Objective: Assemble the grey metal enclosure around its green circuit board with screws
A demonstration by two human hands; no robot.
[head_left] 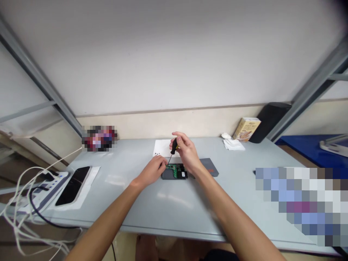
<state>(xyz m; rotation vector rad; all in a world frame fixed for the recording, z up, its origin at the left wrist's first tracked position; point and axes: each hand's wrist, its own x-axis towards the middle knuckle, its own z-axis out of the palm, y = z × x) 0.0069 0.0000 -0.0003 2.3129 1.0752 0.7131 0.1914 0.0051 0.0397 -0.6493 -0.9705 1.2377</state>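
Gripping screwdriver, right fingers half-curled; left fingers by circuit board

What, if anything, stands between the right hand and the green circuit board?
Only the screwdriver in the right hand, slanting down toward the circuit board; the left hand is beside the tip. Nothing else visible intervenes.

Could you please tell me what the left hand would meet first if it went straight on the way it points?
The left hand would probably meet the thin metal shaft of the black-handled screwdriver first, though the exact depth is unclear.
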